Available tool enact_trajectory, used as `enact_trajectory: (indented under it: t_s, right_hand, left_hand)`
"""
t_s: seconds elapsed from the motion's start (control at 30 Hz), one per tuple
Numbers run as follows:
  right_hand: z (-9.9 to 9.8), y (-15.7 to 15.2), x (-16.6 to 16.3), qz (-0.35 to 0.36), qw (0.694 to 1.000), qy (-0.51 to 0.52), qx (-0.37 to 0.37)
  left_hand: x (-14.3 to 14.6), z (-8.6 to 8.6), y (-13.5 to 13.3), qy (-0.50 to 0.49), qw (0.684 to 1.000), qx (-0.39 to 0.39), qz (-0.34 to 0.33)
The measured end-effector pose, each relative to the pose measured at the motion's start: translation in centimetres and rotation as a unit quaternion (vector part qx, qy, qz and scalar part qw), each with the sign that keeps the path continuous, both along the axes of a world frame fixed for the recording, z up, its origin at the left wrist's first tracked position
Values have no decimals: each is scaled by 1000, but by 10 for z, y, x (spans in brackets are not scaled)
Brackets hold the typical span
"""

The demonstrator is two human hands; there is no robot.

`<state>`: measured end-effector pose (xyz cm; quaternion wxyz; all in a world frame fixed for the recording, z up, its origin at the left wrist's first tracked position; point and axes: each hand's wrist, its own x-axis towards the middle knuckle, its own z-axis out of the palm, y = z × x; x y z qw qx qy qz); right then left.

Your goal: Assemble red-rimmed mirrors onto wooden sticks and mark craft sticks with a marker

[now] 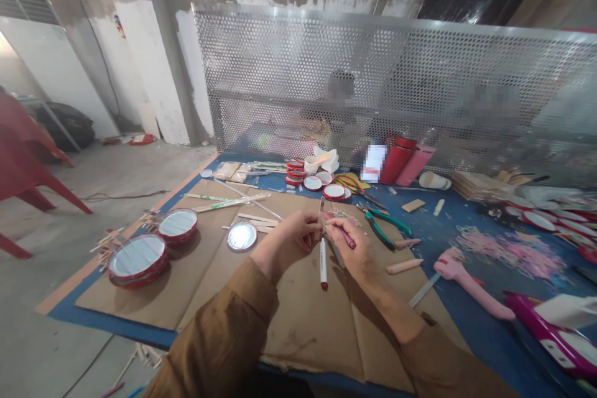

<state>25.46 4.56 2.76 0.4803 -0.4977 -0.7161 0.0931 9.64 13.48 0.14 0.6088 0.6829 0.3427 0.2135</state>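
Observation:
My left hand (305,230) is closed in a pinch on a thin upright stick (321,204), whose tip shows above the fingers. Close beside it, my right hand (352,245) is wrapped round a tool with a purple handle (346,236); its working end is hidden between the hands. Just below the fingers lies a white marker (323,264) with a red end, on the cardboard sheet (308,329). A round mirror (242,236) rests left of my left hand. Green-handled pliers (380,230) lie to the right of my right hand.
Stacked round mirrors (137,256) with red rims stand at the left. A pink hammer-like tool (476,283), pink rubber bands (517,252) and a magenta device (555,336) lie right. Bottles (398,160) and a lit phone (374,163) stand before a perforated metal screen (280,62).

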Motion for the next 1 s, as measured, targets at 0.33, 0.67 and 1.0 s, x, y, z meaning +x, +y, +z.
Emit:
enact_trajectory:
  t_s: [0.33,0.67,1.0]
  right_hand:
    - [-3,0,0,10,1000,4,-5]
    - [-3,-1,-2,12,1000,14,-9]
    - [-2,0,-2,16,1000,4,-16]
  left_hand:
    - [1,3,-3,1,1000,-24,19]
    - [2,1,-2,18,999,-9,25]
    - [1,5,-4,10,1000,-16,15]
